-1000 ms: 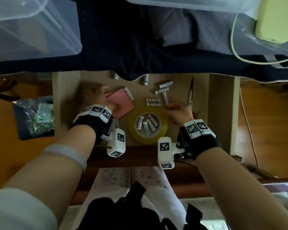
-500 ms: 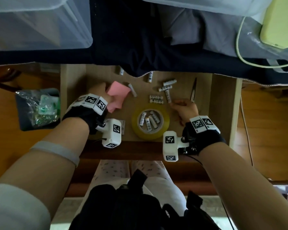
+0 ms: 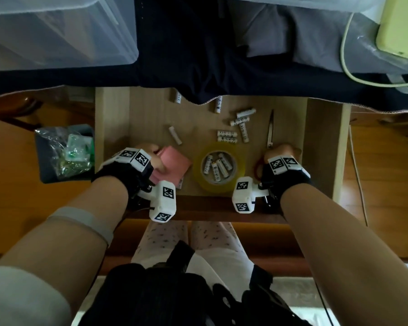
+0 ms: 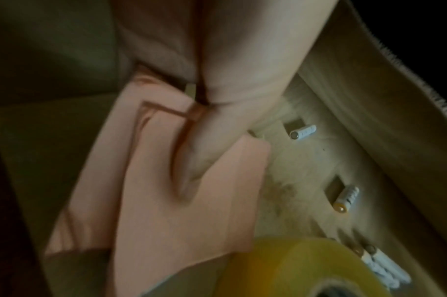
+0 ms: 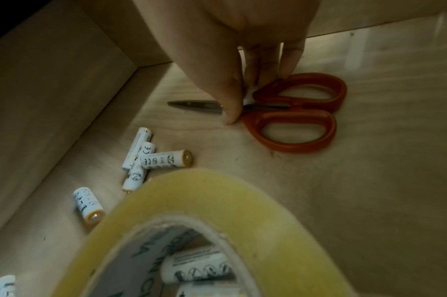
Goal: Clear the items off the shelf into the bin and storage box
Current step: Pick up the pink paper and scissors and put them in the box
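A light wooden shelf (image 3: 320, 147) holds several loose white batteries (image 3: 243, 121) (image 5: 164, 159). A yellow tape roll (image 3: 217, 188) (image 5: 217, 201) (image 4: 293, 267) lies flat at its front with more batteries inside. My left hand (image 3: 151, 156) grips a pink sticky-note pad (image 3: 174, 164) (image 4: 179, 211) at the front left, thumb on top. My right hand (image 3: 282, 150) (image 5: 245, 94) pinches orange-handled scissors (image 3: 270, 128) (image 5: 293, 115) near the pivot. The scissors lie flat on the shelf at the right.
A dark bin (image 3: 45, 175) with a plastic bag in it stands on the floor left of the shelf. A clear storage box (image 3: 57, 31) sits above at the upper left. Dark cloth (image 3: 198, 67) hangs over the shelf's back. The shelf's side walls stand close to both hands.
My left hand drew the pink pad from mid-shelf toward the front edge. My right hand left the batteries, moved right and took hold of the scissors.
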The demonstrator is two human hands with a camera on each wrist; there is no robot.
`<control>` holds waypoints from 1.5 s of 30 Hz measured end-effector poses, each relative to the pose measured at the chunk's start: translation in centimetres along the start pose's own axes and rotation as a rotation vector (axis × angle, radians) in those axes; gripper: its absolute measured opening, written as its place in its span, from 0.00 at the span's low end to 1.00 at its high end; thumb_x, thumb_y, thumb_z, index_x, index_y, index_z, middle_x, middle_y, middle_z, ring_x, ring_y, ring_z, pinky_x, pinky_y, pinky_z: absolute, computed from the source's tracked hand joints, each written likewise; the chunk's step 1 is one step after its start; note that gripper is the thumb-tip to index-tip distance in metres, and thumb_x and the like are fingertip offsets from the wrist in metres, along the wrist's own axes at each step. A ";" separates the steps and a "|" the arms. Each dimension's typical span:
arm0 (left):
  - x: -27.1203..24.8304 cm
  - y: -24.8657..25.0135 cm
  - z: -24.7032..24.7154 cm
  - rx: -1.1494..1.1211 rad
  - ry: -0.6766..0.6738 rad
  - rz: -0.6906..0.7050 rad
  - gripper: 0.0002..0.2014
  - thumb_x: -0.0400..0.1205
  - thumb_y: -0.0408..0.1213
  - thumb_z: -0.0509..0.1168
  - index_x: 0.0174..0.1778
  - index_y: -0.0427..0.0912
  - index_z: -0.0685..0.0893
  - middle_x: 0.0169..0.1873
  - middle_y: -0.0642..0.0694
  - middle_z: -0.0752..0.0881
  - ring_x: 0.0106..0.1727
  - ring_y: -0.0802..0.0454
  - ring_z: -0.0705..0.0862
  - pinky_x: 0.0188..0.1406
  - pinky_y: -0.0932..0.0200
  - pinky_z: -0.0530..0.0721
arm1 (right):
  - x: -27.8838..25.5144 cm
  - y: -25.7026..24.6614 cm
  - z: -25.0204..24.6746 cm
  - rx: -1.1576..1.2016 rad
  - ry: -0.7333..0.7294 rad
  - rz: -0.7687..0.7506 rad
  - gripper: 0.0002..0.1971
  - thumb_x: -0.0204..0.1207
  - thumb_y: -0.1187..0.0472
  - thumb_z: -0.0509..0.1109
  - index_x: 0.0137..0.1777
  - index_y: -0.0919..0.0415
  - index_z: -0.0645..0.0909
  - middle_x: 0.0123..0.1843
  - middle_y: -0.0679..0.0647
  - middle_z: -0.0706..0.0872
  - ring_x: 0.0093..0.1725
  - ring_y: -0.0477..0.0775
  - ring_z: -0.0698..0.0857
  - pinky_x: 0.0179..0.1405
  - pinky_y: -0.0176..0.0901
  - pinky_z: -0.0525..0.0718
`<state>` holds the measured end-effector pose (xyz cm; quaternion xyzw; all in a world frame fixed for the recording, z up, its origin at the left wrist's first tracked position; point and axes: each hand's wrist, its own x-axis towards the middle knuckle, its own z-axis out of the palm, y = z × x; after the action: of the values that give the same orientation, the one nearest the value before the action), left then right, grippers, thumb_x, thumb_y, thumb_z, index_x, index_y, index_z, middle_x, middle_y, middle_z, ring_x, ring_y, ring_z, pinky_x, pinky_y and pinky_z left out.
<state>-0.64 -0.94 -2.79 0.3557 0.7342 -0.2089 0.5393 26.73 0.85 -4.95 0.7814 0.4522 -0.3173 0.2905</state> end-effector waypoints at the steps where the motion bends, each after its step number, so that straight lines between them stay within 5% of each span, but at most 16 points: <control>1: 0.1 0.0 0.0 -0.013 -0.033 -0.011 0.40 0.67 0.35 0.77 0.75 0.43 0.69 0.53 0.38 0.86 0.37 0.45 0.85 0.40 0.53 0.85 | 0.1 0.1 0.0 -0.063 -0.015 -0.023 0.16 0.77 0.51 0.61 0.60 0.55 0.81 0.60 0.57 0.82 0.63 0.63 0.78 0.67 0.56 0.77; 6: 0.1 0.3 0.7 -0.041 -0.166 -0.069 0.11 0.74 0.30 0.71 0.43 0.42 0.74 0.33 0.43 0.78 0.30 0.49 0.76 0.24 0.60 0.78 | 0.5 0.9 -0.2 -0.141 -0.010 -0.094 0.18 0.78 0.57 0.63 0.67 0.58 0.77 0.66 0.60 0.79 0.67 0.66 0.76 0.71 0.60 0.74; 9: 0.5 -0.2 1.4 -0.012 -0.242 -0.086 0.15 0.72 0.37 0.74 0.49 0.40 0.76 0.37 0.41 0.80 0.34 0.47 0.78 0.33 0.57 0.76 | 0.5 1.2 -0.1 -0.018 -0.058 -0.068 0.22 0.81 0.56 0.59 0.75 0.57 0.69 0.72 0.63 0.75 0.71 0.66 0.75 0.72 0.59 0.74; 13: 0.3 -0.2 1.6 0.009 -0.283 -0.130 0.13 0.76 0.41 0.70 0.32 0.39 0.76 0.24 0.44 0.77 0.29 0.50 0.73 0.29 0.61 0.71 | 0.9 1.5 0.1 0.519 -0.090 -0.012 0.22 0.80 0.53 0.62 0.69 0.66 0.77 0.70 0.64 0.80 0.70 0.64 0.79 0.66 0.50 0.77; 17: -1.1 0.0 0.9 -0.002 -0.254 -0.098 0.11 0.76 0.41 0.69 0.38 0.35 0.79 0.37 0.40 0.80 0.44 0.44 0.79 0.47 0.55 0.78 | -0.2 1.4 -0.4 0.679 -0.163 -0.140 0.17 0.80 0.58 0.65 0.65 0.65 0.77 0.53 0.57 0.83 0.55 0.61 0.83 0.53 0.47 0.82; 19: -2.0 -0.5 0.0 -0.043 -0.254 -0.069 0.13 0.76 0.36 0.69 0.48 0.29 0.81 0.41 0.36 0.81 0.49 0.42 0.79 0.47 0.54 0.77 | -0.9 1.4 -0.5 0.667 -0.254 -0.263 0.06 0.80 0.62 0.65 0.55 0.59 0.77 0.46 0.55 0.82 0.46 0.54 0.81 0.40 0.37 0.77; 20: -2.4 -0.7 -0.6 -0.072 -0.236 -0.043 0.18 0.75 0.35 0.70 0.55 0.26 0.80 0.42 0.35 0.81 0.50 0.41 0.79 0.45 0.54 0.77 | -1.5 1.4 -0.8 0.643 -0.285 -0.308 0.02 0.79 0.64 0.65 0.48 0.57 0.75 0.45 0.55 0.81 0.45 0.52 0.80 0.41 0.36 0.76; 22: -3.8 -1.0 -2.2 -0.114 -0.195 0.033 0.23 0.73 0.34 0.72 0.62 0.26 0.80 0.40 0.37 0.82 0.47 0.42 0.79 0.39 0.55 0.77 | -2.5 1.2 -1.2 0.646 -0.344 -0.382 0.12 0.78 0.70 0.64 0.38 0.54 0.72 0.40 0.57 0.80 0.41 0.52 0.78 0.43 0.38 0.75; 25: -6.7 -0.7 -4.7 -0.224 -0.168 0.146 0.20 0.73 0.31 0.72 0.60 0.34 0.80 0.43 0.40 0.83 0.43 0.47 0.80 0.35 0.59 0.79 | -4.8 0.7 -2.7 0.755 -0.530 -0.487 0.17 0.76 0.81 0.58 0.35 0.60 0.71 0.27 0.52 0.76 0.28 0.45 0.76 0.29 0.31 0.73; 28: -10.6 0.2 -7.1 -0.385 -0.183 0.311 0.09 0.75 0.26 0.69 0.50 0.38 0.82 0.47 0.36 0.86 0.41 0.47 0.82 0.34 0.60 0.83 | -6.5 -0.5 -5.2 0.811 -0.665 -0.671 0.15 0.76 0.83 0.58 0.39 0.62 0.74 0.21 0.46 0.80 0.21 0.38 0.80 0.22 0.26 0.77; 33: -16.6 2.2 -10.3 -0.588 -0.205 0.634 0.29 0.54 0.31 0.82 0.52 0.39 0.84 0.34 0.49 0.94 0.34 0.55 0.92 0.33 0.62 0.90 | -9.7 -3.6 -10.3 0.993 -0.660 -0.904 0.09 0.73 0.77 0.61 0.46 0.63 0.74 0.33 0.54 0.83 0.29 0.45 0.85 0.30 0.33 0.84; 36: -19.9 3.2 -12.3 -0.703 -0.210 0.777 0.40 0.37 0.39 0.85 0.48 0.41 0.83 0.35 0.49 0.94 0.36 0.55 0.92 0.29 0.64 0.88 | -12.1 -5.8 -13.5 1.052 -0.598 -1.036 0.09 0.76 0.75 0.61 0.52 0.64 0.72 0.43 0.62 0.80 0.34 0.47 0.87 0.33 0.37 0.84; 38: -21.5 3.3 -14.1 -0.748 -0.191 0.851 0.42 0.38 0.41 0.85 0.51 0.41 0.83 0.38 0.48 0.94 0.40 0.54 0.93 0.33 0.62 0.89 | -13.4 -7.5 -15.4 1.078 -0.574 -1.112 0.15 0.75 0.71 0.67 0.60 0.69 0.70 0.46 0.64 0.82 0.39 0.51 0.88 0.37 0.43 0.83; 40: -22.7 2.8 -16.0 -0.803 -0.158 0.908 0.41 0.40 0.40 0.85 0.52 0.40 0.83 0.41 0.47 0.94 0.44 0.52 0.93 0.38 0.59 0.90 | -15.1 -9.3 -17.3 1.053 -0.558 -1.198 0.27 0.68 0.62 0.76 0.62 0.69 0.68 0.40 0.55 0.86 0.42 0.49 0.88 0.40 0.42 0.80; 45: -24.6 1.1 -20.6 -0.963 -0.068 0.996 0.40 0.42 0.40 0.85 0.52 0.39 0.82 0.41 0.46 0.94 0.44 0.49 0.93 0.37 0.54 0.90 | -18.5 -13.0 -20.6 1.198 -0.625 -1.332 0.15 0.69 0.61 0.74 0.47 0.62 0.71 0.32 0.49 0.86 0.44 0.49 0.91 0.42 0.41 0.89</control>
<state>-8.99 6.68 27.20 0.3650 0.4770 0.4016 0.6914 12.74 11.95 19.95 0.2616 0.4686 -0.7918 -0.2916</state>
